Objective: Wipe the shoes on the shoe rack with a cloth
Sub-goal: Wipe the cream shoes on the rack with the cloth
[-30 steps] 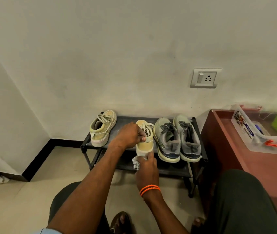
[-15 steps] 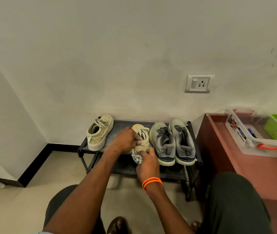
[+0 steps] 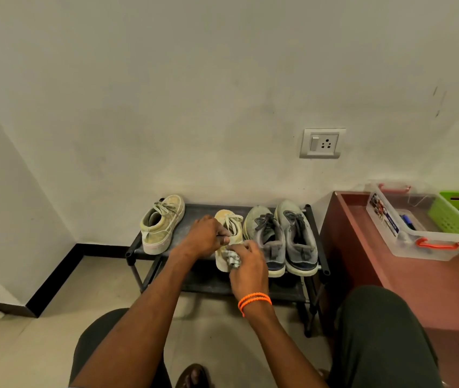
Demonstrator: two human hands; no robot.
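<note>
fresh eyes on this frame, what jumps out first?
Two hands meet over a cream shoe mid-rack: the left hand holds its upper, the right hand presses a bunched cloth near its heel. On the black shoe rack, grey shoes sit right, and another cream shoe sits apart at the left end.

No readable text anywhere; only candidate is the printed label (image 3: pixel 384 217) on the near wall of the clear plastic box (image 3: pixel 430 249) on the brown cabinet (image 3: pixel 391 275): coloured picture patch at its far end, dark blue strip with pale lettering toward the near end, far too small and blurred to make out; wall socket plate (image 3: pixel 322 143) carries no legible marking; no brand mark discernible on the grey pair of shoes (image 3: pixel 281 239) or the beige shoes (image 3: pixel 162 224) on the rack.
</note>
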